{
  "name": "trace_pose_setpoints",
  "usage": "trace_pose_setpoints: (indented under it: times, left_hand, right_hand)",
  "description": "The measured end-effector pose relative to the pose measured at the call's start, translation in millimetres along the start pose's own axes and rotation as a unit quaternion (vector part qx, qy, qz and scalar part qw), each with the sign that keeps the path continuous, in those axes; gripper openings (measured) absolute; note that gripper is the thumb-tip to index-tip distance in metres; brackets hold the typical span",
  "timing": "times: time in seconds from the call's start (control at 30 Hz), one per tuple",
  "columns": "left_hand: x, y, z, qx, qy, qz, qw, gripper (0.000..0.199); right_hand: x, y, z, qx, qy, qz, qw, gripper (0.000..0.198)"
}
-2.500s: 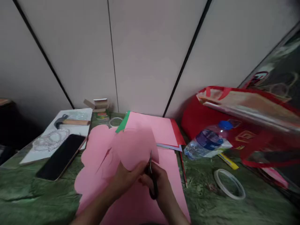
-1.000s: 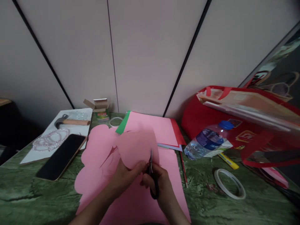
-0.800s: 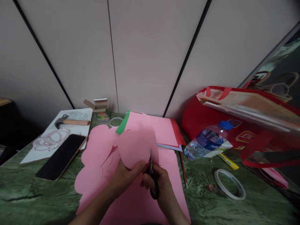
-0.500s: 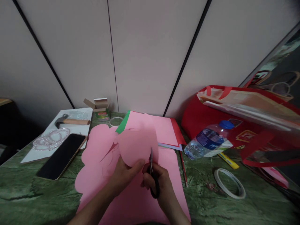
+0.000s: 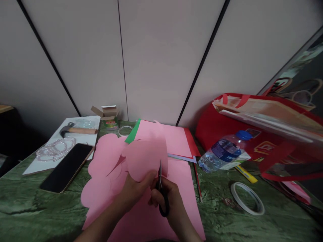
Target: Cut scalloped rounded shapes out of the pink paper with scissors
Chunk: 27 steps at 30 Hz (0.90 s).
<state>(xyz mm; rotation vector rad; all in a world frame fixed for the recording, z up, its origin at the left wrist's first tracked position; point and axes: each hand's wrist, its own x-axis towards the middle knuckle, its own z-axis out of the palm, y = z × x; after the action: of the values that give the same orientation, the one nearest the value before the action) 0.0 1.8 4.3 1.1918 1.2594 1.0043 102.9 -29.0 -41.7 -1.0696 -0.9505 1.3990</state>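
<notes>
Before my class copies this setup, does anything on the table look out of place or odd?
The hammer on the white sheet at the left looks somewhat out of place: the left hand holds pink paper and the right hand holds scissors, so a hammer seems an odd neighbour. I can make out no spill.

held paper (image 5: 143, 158): pink | scissor handles (image 5: 167, 203): black | tabletop (image 5: 214, 215): mottled green | bottle cap (image 5: 243, 135): blue

Left hand (image 5: 135, 188) partly hidden (behind pink paper (image 5: 143, 156)).
</notes>
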Motion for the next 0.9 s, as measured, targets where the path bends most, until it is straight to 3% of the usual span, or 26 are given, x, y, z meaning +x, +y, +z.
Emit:
trace_pose_setpoints:
  times: [0.57,0.9]
  left_hand:
    - [-2.2,-3.4,2.2,0.01,-0.022,0.003,1.0,0.021]
    - [-1.5,-0.9,1.2,0.014,-0.041,-0.002,0.999,0.021]
  right_hand:
    - [1.3,-2.5,-4.7,-0.017,-0.005,-0.024,1.0,0.027]
    - [3.4,4.1,-7.3,-0.026,0.005,-0.011,1.0,0.021]
